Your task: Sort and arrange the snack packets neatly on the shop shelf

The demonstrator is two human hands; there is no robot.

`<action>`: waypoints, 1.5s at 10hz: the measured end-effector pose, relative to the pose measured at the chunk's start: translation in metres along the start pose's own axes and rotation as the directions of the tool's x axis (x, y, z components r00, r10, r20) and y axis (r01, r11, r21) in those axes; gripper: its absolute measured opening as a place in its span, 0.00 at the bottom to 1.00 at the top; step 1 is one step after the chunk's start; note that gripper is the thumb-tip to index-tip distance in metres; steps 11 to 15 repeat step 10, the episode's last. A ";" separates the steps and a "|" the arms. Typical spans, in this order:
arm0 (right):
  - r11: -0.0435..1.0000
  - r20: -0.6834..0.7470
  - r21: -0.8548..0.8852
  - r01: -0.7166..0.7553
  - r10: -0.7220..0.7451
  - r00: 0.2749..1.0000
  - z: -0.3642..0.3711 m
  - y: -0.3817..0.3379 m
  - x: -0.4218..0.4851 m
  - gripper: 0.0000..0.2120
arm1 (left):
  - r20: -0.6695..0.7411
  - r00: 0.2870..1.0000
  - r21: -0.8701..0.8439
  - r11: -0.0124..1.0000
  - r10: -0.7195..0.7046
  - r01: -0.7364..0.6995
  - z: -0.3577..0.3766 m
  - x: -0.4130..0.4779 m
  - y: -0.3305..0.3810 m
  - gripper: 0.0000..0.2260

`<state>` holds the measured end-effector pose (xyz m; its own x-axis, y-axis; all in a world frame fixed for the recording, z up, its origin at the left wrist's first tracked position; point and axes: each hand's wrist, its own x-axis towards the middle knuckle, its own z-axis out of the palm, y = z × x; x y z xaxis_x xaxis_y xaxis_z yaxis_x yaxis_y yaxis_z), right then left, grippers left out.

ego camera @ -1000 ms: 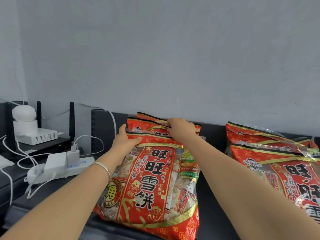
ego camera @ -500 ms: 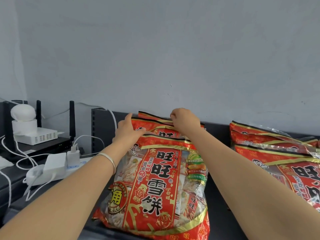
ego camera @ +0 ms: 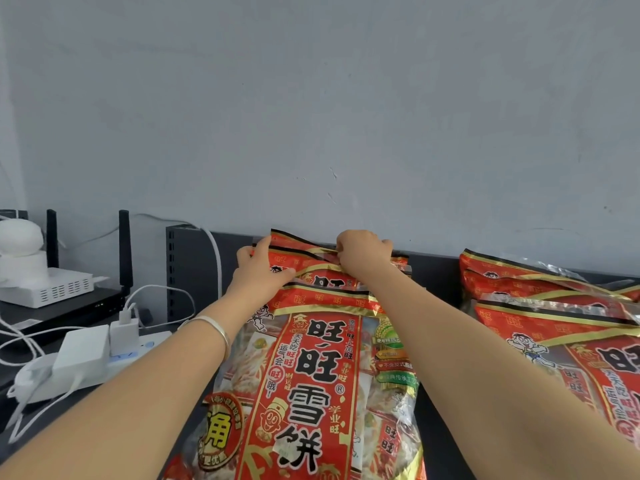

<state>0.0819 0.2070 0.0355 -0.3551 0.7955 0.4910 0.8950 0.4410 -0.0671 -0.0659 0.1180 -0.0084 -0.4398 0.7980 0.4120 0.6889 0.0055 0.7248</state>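
Note:
A stack of large red snack packets lies on the dark shelf. The front packet faces me with big black characters. Behind it overlap a middle packet and a back packet against the wall. My left hand grips the left top corner of the middle packet, thumb up beside the back one. My right hand pinches the top seam of the same packet. A second stack of red packets lies at the right.
A white power strip with plugged chargers and cables lies at the left. Behind it stand a white router box, a black router with antennas and a dark upright post. The grey wall closes the back.
Both hands have moved up and back from the front packet's top edge to the packets behind it. The view has come closer to the stack.

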 end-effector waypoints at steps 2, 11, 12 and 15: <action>0.999 -0.028 -0.047 0.002 -0.004 1.000 0.003 -0.001 0.003 0.11 | 0.024 1.000 0.018 1.000 -0.009 0.008 0.004 0.005 -0.006 0.36; 0.999 -0.204 0.016 0.038 -0.034 0.978 -0.051 0.072 -0.096 0.16 | -0.041 0.856 0.359 0.807 0.515 -0.468 0.030 -0.065 0.090 0.12; 0.999 -0.204 0.016 0.038 -0.034 0.978 -0.051 0.072 -0.096 0.16 | -0.041 0.856 0.359 0.807 0.515 -0.468 0.030 -0.065 0.090 0.12; 0.999 -0.204 0.016 0.038 -0.034 0.978 -0.051 0.072 -0.096 0.16 | -0.041 0.856 0.359 0.807 0.515 -0.468 0.030 -0.065 0.090 0.12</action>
